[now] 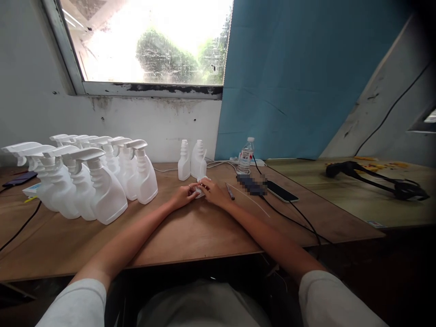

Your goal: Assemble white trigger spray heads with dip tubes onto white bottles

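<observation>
Grip of our left hand and right hand pinches partly hidden white piece, forearms stretched forward, converging low over brown surface.

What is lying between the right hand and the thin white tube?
The head view shows a slim dark pen between the right hand and the tube.

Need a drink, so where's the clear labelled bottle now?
In the head view, the clear labelled bottle stands right of centre, near the back of the table, before the blue sheet, beyond the pen.
</observation>
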`<state>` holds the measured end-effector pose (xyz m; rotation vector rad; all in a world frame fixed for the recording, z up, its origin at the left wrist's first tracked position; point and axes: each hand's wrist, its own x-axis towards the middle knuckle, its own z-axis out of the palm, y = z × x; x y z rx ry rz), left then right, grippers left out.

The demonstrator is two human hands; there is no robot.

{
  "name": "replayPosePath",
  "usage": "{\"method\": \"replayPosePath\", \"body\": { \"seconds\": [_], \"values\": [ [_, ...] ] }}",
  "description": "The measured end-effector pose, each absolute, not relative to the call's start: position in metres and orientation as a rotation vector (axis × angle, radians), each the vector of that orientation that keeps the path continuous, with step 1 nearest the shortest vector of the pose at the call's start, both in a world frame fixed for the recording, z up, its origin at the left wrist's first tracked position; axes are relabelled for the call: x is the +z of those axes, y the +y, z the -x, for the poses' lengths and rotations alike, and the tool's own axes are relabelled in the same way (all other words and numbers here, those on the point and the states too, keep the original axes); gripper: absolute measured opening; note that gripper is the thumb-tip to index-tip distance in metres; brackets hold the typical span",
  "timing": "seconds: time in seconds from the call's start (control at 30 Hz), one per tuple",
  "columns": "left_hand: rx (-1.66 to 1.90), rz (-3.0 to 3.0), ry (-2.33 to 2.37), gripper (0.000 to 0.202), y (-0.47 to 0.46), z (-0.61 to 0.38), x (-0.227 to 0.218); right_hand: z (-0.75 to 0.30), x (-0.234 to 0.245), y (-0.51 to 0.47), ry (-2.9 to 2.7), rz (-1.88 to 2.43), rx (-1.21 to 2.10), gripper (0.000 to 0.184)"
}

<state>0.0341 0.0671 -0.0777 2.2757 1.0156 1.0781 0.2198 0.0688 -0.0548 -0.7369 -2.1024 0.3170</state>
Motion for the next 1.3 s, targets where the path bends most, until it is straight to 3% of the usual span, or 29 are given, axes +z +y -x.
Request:
{"method": "replayPosePath", "body": {
  "seconds": [0.07,0.13,0.3,0.5,0.63,0.83,1.03,1.3],
  "values": [
    [1.115,-2.215,1.006,0.046,0.068,-0.034,-0.077,-0.225,-0.054,0.069,-2.046,0.732,0.351,0.014],
    [1.166,-2.145,1.008,0.048,0.068,-0.033,-0.077,-0.231,-0.053,0.071,-1.884,0.767,0.407,0.027],
    [1.347,-2.004,1.035,0.053,0.07,-0.034,-0.074,-0.239,-0.054,0.082,-1.384,0.835,1.016,0.052],
    [1.447,-1.995,1.09,0.039,0.077,-0.047,-0.069,-0.234,-0.056,0.078,-1.352,0.696,1.37,0.043],
    [1.652,-1.877,1.311,0.038,0.098,-0.043,-0.066,-0.246,-0.043,0.081,-1.234,0.607,1.358,0.038],
    [1.816,-1.587,1.637,0.065,0.149,-0.027,-0.068,-0.288,-0.019,0.095,-1.045,0.5,1.188,0.027],
    [1.735,-1.607,1.659,0.044,0.156,-0.016,-0.077,-0.331,-0.01,0.108,-0.994,0.526,0.879,0.032],
    [1.842,-1.657,1.718,0.052,0.135,0.004,-0.081,-0.354,-0.011,0.122,-0.981,0.531,0.726,0.032]
  ]
}}
